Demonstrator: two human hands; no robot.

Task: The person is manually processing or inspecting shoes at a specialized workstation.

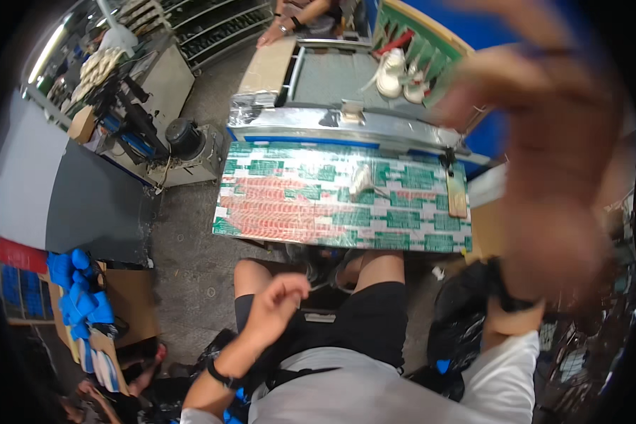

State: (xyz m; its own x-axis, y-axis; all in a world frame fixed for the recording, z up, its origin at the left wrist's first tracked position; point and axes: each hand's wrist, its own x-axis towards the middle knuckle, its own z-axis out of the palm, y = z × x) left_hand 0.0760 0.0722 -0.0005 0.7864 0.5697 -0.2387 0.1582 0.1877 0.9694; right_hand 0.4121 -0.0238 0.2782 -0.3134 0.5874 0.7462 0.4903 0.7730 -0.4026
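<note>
My left hand (279,305) hovers over my lap, below the table's front edge. Its fingers are loosely curled, the thumb stands apart, and I see nothing in it. Raised high on the right and close to the camera is my right hand (555,162), smeared by motion, so its fingers and anything in them cannot be made out. In front of me stands a table (290,212) covered with green, white and red printed sheets under shiny film. On it lie a small crumpled white item (362,181) and a flat gold-coloured object (457,198).
Beyond the table runs a grey conveyor belt (332,76); white shoes (390,74) stand at its right beside a green rack (442,53). A co-worker's hand (272,34) touches a cardboard piece (268,67). Machinery (184,138) and blue shoe-shaped pieces (81,293) are left; black bags (459,311) right.
</note>
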